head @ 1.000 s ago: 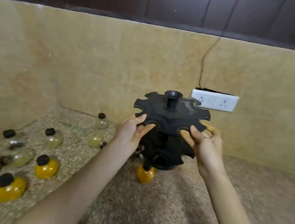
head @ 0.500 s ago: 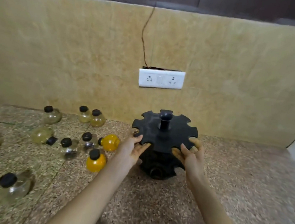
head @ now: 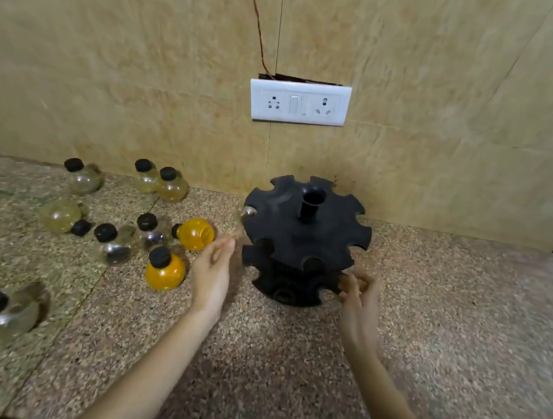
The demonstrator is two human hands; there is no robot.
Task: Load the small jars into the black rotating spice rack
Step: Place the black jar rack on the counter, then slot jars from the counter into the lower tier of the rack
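The black rotating spice rack (head: 303,233) stands upright on the speckled counter near the wall, its notched slots holding no jars. My left hand (head: 211,272) hovers just left of it, flat and holding nothing. At the rack's front right, my right hand (head: 359,298) has loosely curled fingers and holds nothing. Several small round jars with black caps are scattered to the left. An upright orange jar (head: 164,270) is nearest my left hand. Another orange jar (head: 196,233) lies on its side behind it. A clear jar (head: 246,211) touches the rack's left edge.
The speckled stone counter (head: 283,382) meets a beige tiled wall with a white socket plate (head: 299,102) above the rack. Clear and yellowish jars (head: 164,184) stand by the wall on the left. Another clear jar (head: 5,311) sits at the near left.
The rack was held up in both hands, then set down on the counter. Both hands have let go and drawn back a little. The view has tilted down.
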